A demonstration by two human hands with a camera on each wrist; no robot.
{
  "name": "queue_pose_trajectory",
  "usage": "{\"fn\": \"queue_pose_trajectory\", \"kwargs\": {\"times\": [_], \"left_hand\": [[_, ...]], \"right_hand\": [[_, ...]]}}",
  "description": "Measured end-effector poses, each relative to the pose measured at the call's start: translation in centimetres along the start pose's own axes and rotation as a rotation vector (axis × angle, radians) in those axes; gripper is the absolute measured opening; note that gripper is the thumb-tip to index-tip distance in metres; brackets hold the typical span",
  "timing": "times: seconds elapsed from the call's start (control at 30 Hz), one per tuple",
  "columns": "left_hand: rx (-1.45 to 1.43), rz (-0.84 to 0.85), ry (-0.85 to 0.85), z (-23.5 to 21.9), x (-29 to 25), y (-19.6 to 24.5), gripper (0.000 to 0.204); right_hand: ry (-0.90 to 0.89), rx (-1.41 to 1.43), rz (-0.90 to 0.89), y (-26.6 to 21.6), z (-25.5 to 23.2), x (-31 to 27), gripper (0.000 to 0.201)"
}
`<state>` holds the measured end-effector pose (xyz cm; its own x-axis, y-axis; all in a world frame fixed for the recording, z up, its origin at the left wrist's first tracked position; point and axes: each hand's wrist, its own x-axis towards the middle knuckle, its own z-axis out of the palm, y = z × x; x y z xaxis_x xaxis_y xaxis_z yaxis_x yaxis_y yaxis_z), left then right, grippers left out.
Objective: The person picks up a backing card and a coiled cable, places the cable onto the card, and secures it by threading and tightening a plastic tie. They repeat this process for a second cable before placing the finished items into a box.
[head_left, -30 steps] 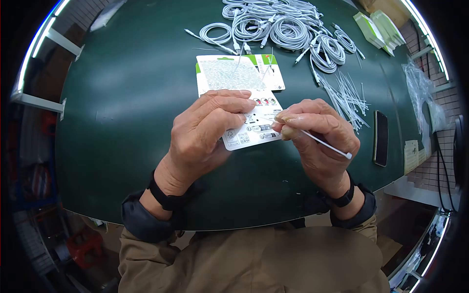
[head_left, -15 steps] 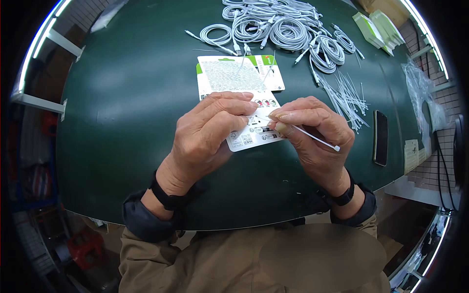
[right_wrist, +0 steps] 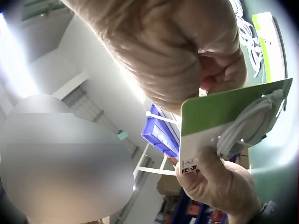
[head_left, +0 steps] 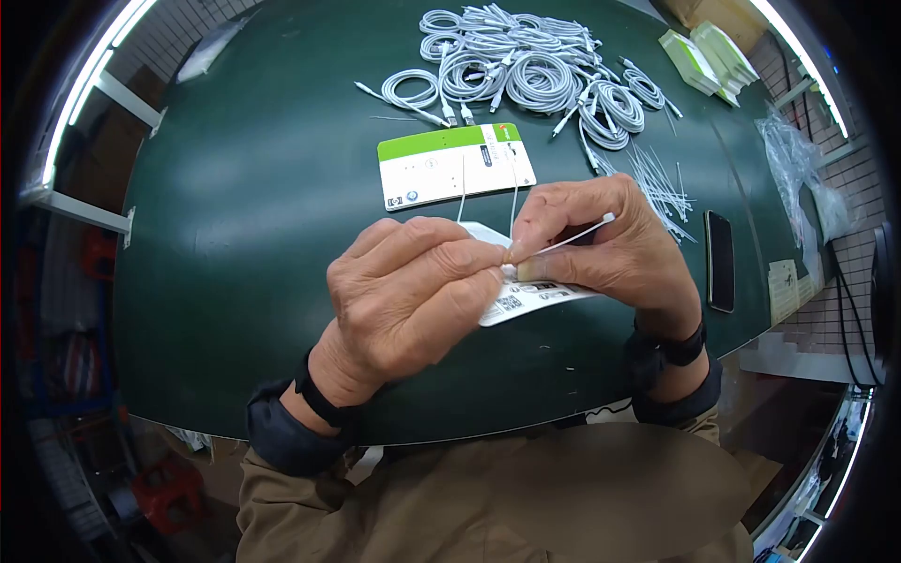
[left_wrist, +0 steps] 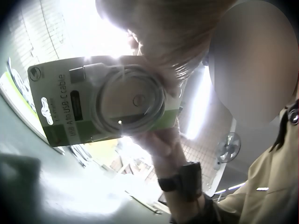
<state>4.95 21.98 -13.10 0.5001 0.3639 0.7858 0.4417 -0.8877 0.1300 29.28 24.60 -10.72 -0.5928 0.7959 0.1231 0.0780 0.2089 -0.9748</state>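
A cardboard cable card (head_left: 542, 298) is tilted up between both hands, its printed back facing up in the head view. On its front, in the left wrist view, lies a coiled white cable (left_wrist: 101, 105). My left hand (head_left: 413, 291) holds the card, fingertips near its middle. There my right hand (head_left: 619, 244) pinches a thin white cable tie (head_left: 574, 237) between thumb and fingers, the tie's square head sticking out up and right. Two thin tie tails (head_left: 463, 188) stand up behind the fingertips. The fingers hide where the tie meets the card.
Another green and white card (head_left: 450, 174) lies flat just beyond the hands. Farther back is a heap of coiled white cables (head_left: 544, 83). Loose cable ties (head_left: 662, 192), a phone (head_left: 721, 261) and a clear plastic bag (head_left: 798, 169) lie at the right. Green-white packs (head_left: 690, 61) stand at the back right.
The held card has come nearer to the body and tipped up, uncovering the card behind it. My right hand has turned, and the tie's head now points up-right instead of down-right.
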Motion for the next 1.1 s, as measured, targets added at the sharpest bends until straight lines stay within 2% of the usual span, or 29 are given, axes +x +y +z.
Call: {"fn": "queue_pose_trajectory", "kwargs": {"times": [0.13, 0.23, 0.37, 0.4, 0.5, 0.53, 0.63, 0.67, 0.77, 0.8, 0.9, 1.1], "left_hand": [[-0.369, -0.108, 0.117, 1.5, 0.1, 0.5, 0.023], [-0.526, -0.451, 0.14, 1.6, -0.3, 1.9, 0.02], [-0.868, -0.764, 0.162, 2.4, -1.0, 1.4, 0.014], [-0.91, -0.792, 0.183, 2.6, -1.1, 1.3, 0.015], [-1.025, -0.889, 0.244, 3.2, -1.1, 1.0, 0.017], [-1.057, -0.93, 0.263, 3.2, -1.0, 0.9, 0.018], [-1.088, -0.998, 0.3, 3.3, -0.9, 0.2, 0.02], [-1.088, -1.013, 0.31, 3.3, -1.0, 0.0, 0.021], [-1.076, -1.029, 0.32, 3.8, -1.6, -0.6, 0.021], [-1.074, -1.04, 0.309, 3.7, -1.7, -0.7, 0.021], [-1.065, -1.066, 0.279, 3.5, -1.8, -0.8, 0.021], [-1.023, -1.07, 0.249, 4.0, -2.2, -0.7, 0.023]], "right_hand": [[-0.095, 0.281, 0.091, -0.4, -0.5, 0.5, 0.01], [-0.098, 0.407, 0.061, 1.4, -0.5, 0.8, 0.014], [-0.075, 0.661, 0.061, 4.5, 0.0, 1.2, 0.026], [-0.031, 0.634, 0.106, 4.5, 0.0, 1.1, 0.029], [0.368, 0.519, 0.063, 3.8, 1.0, 1.5, 0.026], [0.429, 0.405, 0.035, 4.1, 0.1, 1.3, 0.025], [0.552, 0.004, -0.293, 4.1, 0.0, 0.4, 0.024], [0.487, -0.133, -0.424, 4.0, 0.0, 0.6, 0.03], [0.356, -0.692, -0.616, 2.3, 1.8, 0.8, 0.036], [0.326, -0.782, -0.598, 2.3, 2.5, 0.8, 0.037], [0.333, -0.959, -0.681, 3.5, 3.7, 1.4, 0.034], [0.315, -1.035, -0.711, 3.9, 4.1, 1.4, 0.029]]}}
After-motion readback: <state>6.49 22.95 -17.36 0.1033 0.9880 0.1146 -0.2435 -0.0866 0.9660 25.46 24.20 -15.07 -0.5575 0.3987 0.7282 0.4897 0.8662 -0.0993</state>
